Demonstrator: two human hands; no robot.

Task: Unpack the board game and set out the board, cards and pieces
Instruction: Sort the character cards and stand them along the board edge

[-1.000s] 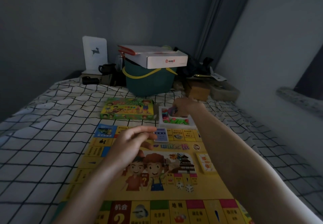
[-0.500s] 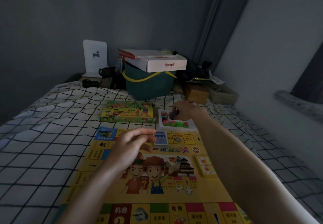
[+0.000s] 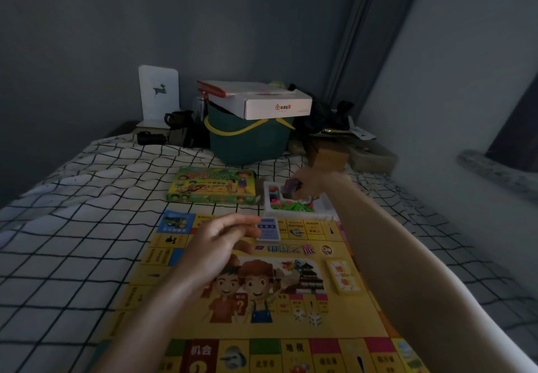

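Note:
The yellow game board (image 3: 291, 329) lies unfolded on the checked bedsheet. A purple card stack (image 3: 268, 229) sits near its far edge, a yellow card stack (image 3: 345, 278) at its right, and two white dice (image 3: 308, 316) near the middle. My left hand (image 3: 221, 241) hovers over the board with straight fingers, their tips beside the purple stack. Beyond the board stand the green game box (image 3: 212, 186) and a white tray (image 3: 323, 208) of coloured pieces. Above the tray my right hand (image 3: 310, 186) grips a dark purple bundle (image 3: 291, 188); what it is made of is too blurred to tell.
A teal basket (image 3: 247, 142) carrying a white carton (image 3: 262, 100) stands at the bed's far end. A white bookend (image 3: 158, 95), dark small items (image 3: 177, 128) and a brown box (image 3: 330, 158) flank it. A wall runs along the right side.
My right hand has come up out of the tray with the purple bundle in its fingers. My left hand has stayed by the purple card stack.

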